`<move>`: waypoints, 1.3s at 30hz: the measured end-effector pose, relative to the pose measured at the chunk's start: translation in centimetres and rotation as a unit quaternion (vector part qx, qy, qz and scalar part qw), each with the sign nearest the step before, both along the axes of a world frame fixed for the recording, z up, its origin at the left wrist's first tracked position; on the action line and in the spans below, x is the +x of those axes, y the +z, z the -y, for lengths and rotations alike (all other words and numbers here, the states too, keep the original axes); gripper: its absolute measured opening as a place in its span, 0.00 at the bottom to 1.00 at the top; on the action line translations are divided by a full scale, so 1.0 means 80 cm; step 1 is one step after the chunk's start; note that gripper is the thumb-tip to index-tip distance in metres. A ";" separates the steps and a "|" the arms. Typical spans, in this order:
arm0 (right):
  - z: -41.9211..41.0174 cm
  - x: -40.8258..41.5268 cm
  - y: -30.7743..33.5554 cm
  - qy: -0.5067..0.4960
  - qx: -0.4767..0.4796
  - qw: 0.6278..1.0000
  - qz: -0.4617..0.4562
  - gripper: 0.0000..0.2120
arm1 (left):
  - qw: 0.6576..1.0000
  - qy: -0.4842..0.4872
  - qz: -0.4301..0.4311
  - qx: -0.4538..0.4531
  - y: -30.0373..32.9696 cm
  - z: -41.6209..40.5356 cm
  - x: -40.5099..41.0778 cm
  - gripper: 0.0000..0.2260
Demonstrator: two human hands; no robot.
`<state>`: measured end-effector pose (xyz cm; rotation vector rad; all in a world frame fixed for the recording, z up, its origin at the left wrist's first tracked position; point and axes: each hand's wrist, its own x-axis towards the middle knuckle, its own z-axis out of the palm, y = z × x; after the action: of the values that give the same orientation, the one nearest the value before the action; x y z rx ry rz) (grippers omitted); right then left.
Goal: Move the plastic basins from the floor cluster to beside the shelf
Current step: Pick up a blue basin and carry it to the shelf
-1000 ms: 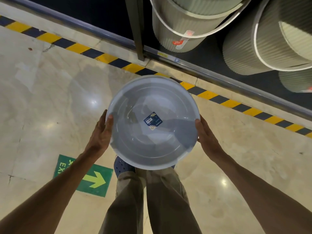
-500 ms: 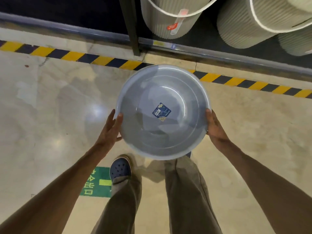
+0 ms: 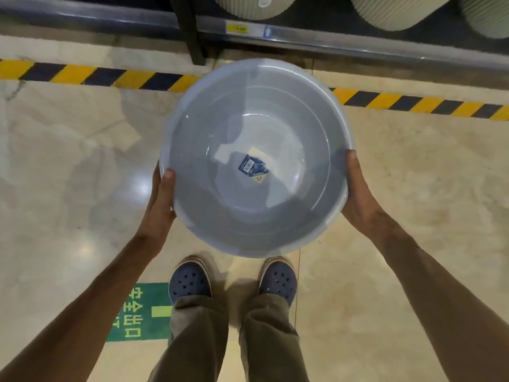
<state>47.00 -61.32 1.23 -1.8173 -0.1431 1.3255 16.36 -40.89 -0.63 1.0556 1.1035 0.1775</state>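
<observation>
While the left hand (image 3: 161, 199) and right hand (image 3: 358, 199) grip opposite rims, the basin (image 3: 256, 158) hangs level between them, its far edge nearest the shelf (image 3: 316, 40).

A shop or warehouse-store aisle. A metal shelf (image 3: 330, 41) runs along the far edge of a polished stone floor (image 3: 68, 175), with a yellow price tag (image 3: 239, 29) on its front rail and ribbed pale bins (image 3: 396, 9) stocked on it. Yellow-and-black hazard tape (image 3: 82, 75) lines the floor before the shelf, and a green exit sign (image 3: 140, 312) is stuck to the floor.
</observation>
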 end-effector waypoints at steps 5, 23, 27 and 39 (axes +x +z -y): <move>0.002 0.005 -0.001 0.028 0.027 0.999 -0.013 0.29 | 1.000 0.006 0.028 -0.007 -0.013 0.000 0.002 0.37; -0.016 -0.006 -0.005 -0.063 0.083 0.994 0.036 0.28 | 0.996 0.031 0.077 0.018 -0.025 -0.006 0.002 0.39; -0.031 -0.009 0.010 -0.086 0.080 0.992 0.036 0.22 | 0.996 0.040 0.080 0.027 -0.013 -0.017 0.008 0.29; -0.117 -0.077 0.139 -0.024 0.081 0.996 -0.007 0.25 | 0.992 0.117 0.049 0.026 0.133 -0.064 -0.078 0.26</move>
<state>40.86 -51.95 12.33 -1.6643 -0.1918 1.2554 10.12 -35.78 9.99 0.9518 1.1372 0.4439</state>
